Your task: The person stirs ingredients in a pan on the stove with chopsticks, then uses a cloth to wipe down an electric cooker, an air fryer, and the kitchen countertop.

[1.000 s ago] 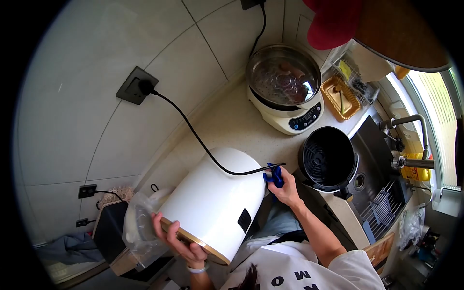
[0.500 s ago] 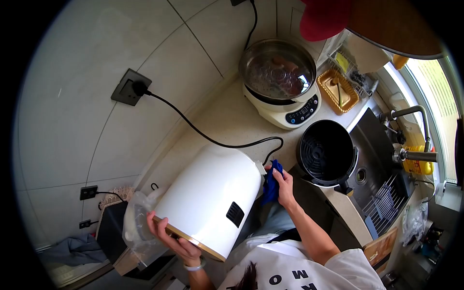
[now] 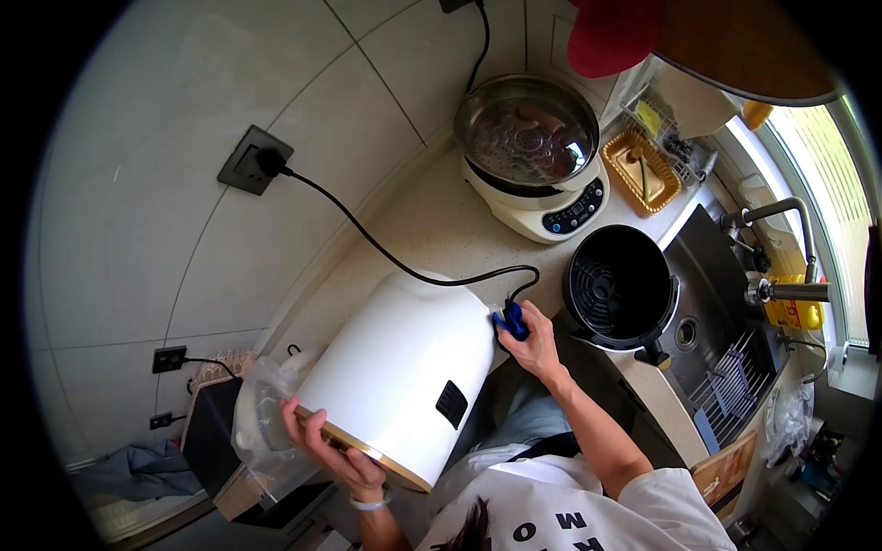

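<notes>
A white air fryer body (image 3: 395,363) with a gold-coloured rim lies tilted on its side at the counter's edge. My left hand (image 3: 335,455) grips it by the gold-rimmed end, fingers on the near side; the thumb's hold underneath is partly hidden. At the opposite end, my right hand (image 3: 535,340) pinches a bunched blue cloth (image 3: 513,320) against the small bracket where the black power cord (image 3: 395,264) comes out. The cord runs up to a wall socket (image 3: 254,161). To the right stands the black air fryer basket (image 3: 617,286), its handle toward the sink.
An electric cooker (image 3: 537,197) with a glass lid stands at the back of the counter. Beside it are a gold tray (image 3: 634,151) and the sink (image 3: 703,285) with a faucet (image 3: 790,207). A clear plastic bag (image 3: 266,422) lies left of the fryer.
My right hand has moved slightly up and left, bringing the cloth from hanging beside the fryer onto its cord end. My left hand keeps its hold.
</notes>
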A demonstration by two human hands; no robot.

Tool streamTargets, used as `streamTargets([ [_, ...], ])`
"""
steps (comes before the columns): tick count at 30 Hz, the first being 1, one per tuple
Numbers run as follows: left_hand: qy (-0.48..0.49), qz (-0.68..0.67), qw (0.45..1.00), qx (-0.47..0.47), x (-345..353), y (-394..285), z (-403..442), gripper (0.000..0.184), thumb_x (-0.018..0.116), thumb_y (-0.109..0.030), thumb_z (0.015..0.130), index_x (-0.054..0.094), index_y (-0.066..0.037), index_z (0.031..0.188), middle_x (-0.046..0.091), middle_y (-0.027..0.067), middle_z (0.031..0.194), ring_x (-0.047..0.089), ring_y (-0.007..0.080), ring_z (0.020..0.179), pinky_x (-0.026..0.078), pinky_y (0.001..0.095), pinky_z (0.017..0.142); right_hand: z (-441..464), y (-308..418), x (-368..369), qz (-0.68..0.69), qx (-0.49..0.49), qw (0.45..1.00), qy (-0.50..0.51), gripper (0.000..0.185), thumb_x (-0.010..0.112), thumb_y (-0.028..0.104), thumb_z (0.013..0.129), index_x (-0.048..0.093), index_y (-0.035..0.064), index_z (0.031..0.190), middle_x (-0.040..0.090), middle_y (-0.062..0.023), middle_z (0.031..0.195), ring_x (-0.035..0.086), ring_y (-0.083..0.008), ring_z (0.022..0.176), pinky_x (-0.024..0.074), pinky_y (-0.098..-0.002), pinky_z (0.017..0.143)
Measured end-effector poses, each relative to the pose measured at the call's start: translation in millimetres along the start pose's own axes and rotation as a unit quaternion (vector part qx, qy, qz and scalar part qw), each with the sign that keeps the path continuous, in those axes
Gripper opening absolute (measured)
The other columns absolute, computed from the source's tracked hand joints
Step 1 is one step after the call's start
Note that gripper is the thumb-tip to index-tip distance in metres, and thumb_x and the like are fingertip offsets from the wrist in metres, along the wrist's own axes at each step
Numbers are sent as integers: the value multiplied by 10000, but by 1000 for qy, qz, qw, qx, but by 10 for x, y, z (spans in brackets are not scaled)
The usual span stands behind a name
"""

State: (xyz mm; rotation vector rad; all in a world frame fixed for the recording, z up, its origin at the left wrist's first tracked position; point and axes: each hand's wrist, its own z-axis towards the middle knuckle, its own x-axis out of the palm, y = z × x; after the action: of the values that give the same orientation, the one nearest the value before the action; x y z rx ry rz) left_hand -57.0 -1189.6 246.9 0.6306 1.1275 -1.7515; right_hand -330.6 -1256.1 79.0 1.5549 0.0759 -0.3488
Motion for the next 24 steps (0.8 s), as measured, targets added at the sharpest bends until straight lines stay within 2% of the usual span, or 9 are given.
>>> streamTargets([
  [4,-4,-11,1000,11,2,13,-11,593,296,-570,991,444,-59,1254,354,282,1416,313,460,1352,232,640,1089,16,71,45,-3,-3,999,-35,230,732,131,776,597,-55,768,499,-137,705,473,-267,582,398,-358,549],
  [6,-6,-15,1000,17,11,-7,-8,592,298,-569,990,447,-58,1247,355,282,1417,312,463,1352,229,644,1088,52,105,34,-47,58,997,-27,269,739,171,787,608,-62,761,512,-142,663,464,-253,553,407,-359,548],
  [7,-6,-12,1000,18,12,-25,-7,592,299,-571,988,450,-57,1241,357,281,1415,312,464,1352,229,644,1088,74,133,22,-47,57,997,-28,269,739,171,787,608,-62,761,512,-142,663,464,-253,553,407,-359,548],
  [9,-6,-10,1000,18,15,-42,-5,593,300,-572,986,453,-56,1234,359,280,1412,312,464,1353,229,644,1088,120,193,6,-48,158,986,-2,301,734,199,790,594,-65,755,510,-147,626,464,-220,541,417,-353,552],
  [15,-7,-6,1000,12,33,-55,8,596,296,-584,979,459,-62,1217,366,280,1402,314,471,1350,232,647,1085,-40,30,-5,22,108,994,-4,301,724,207,775,579,-56,755,516,-141,617,458,-158,563,425,-347,557],
  [19,1,-5,999,35,30,-57,36,590,292,-590,979,464,-72,1202,370,278,1396,321,471,1346,233,650,1086,-70,12,6,24,117,993,-21,324,732,221,781,571,-55,731,505,-133,592,442,-148,550,423,-352,543],
  [22,3,-6,999,37,40,-71,41,591,292,-595,979,466,-74,1198,375,278,1391,325,470,1344,233,650,1087,9,64,-5,-15,140,990,-22,353,741,234,787,559,-56,702,485,-126,556,432,-144,529,418,-354,527],
  [24,2,-7,999,34,51,-91,73,593,292,-596,979,467,-74,1199,377,280,1388,325,470,1343,233,650,1087,82,140,-22,1,230,973,-11,388,750,252,791,551,-58,672,465,-121,526,414,-151,503,413,-363,512],
])
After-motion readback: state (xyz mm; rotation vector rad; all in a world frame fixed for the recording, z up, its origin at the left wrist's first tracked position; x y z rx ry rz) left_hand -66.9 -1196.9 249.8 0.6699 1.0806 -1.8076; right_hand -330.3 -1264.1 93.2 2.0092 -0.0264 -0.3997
